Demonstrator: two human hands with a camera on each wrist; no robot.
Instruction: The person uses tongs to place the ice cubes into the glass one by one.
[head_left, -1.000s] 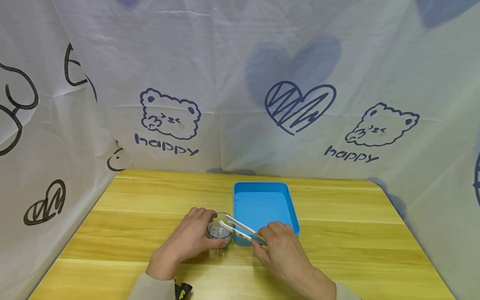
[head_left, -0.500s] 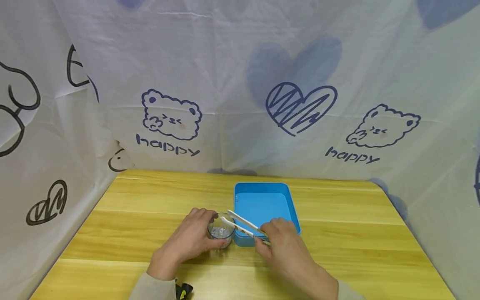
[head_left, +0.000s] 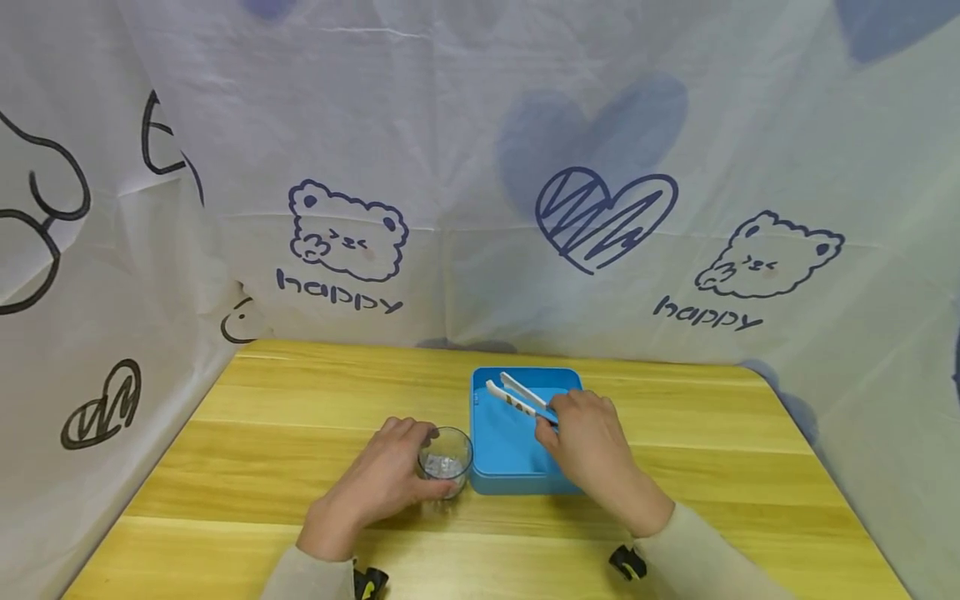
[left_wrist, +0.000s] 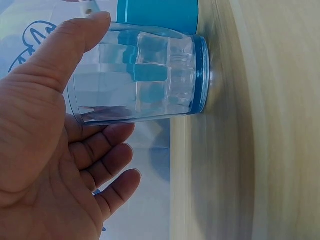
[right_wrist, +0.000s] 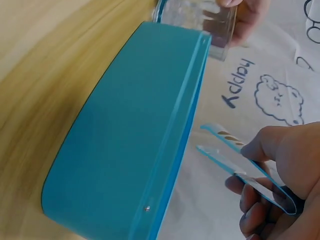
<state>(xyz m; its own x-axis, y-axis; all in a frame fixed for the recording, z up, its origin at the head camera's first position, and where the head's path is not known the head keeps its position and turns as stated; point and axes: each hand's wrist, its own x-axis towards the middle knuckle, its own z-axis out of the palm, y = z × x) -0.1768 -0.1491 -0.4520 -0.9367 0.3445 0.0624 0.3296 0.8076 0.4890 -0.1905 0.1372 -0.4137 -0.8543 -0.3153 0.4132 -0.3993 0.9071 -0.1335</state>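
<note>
My left hand (head_left: 378, 475) holds a clear drinking glass (left_wrist: 117, 75) upright on the table, thumb on the near side and fingers round the far side. Clear, ice-like cubes (left_wrist: 152, 72) sit in the lower part of the glass. My right hand (head_left: 592, 446) grips white tongs (head_left: 522, 406) over the blue tray (head_left: 517, 485). The tips of the tongs stand apart and point to the far left; nothing shows between them. In the right wrist view, the tongs (right_wrist: 220, 159) are above the tray's rim. Part of the tray's right side is hidden by my right hand.
The tray stands just right of the glass on a wood-grain table (head_left: 300, 400). A pale cloth (head_left: 465, 208) with bear and heart drawings hangs behind the table and along its sides. Dark wrist straps (head_left: 628, 563) show at both sleeves.
My right hand has carried the tongs from over the glass, away to the right and farther back, to above the tray. My left hand and the glass have stayed in place.
</note>
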